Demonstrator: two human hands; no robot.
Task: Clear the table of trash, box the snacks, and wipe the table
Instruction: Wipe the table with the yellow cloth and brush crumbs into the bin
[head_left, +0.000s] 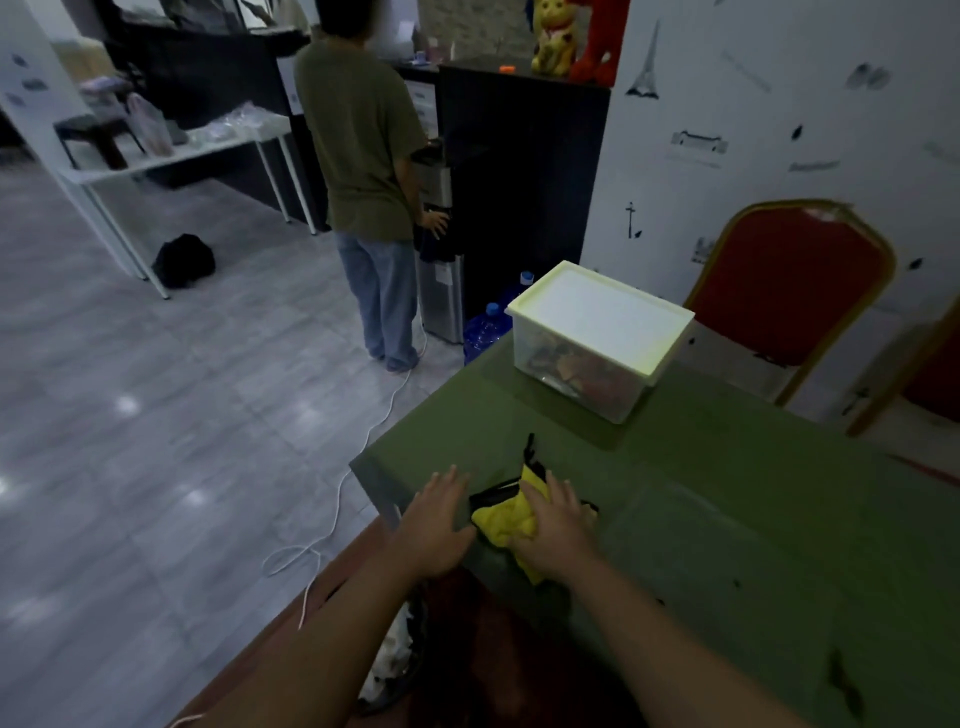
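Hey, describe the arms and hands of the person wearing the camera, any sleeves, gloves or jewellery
Both forearms are bare up to the bottom edge of the picture, with no sleeves in view. The left hand and right hand wear no gloves, and no watch, ring or bracelet shows.

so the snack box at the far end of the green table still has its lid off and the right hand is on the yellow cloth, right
Not quite. The head view shows the snack box with its pale lid on, not off. The rest holds: it sits at the far end of the green table, and the right hand presses on the yellow cloth.
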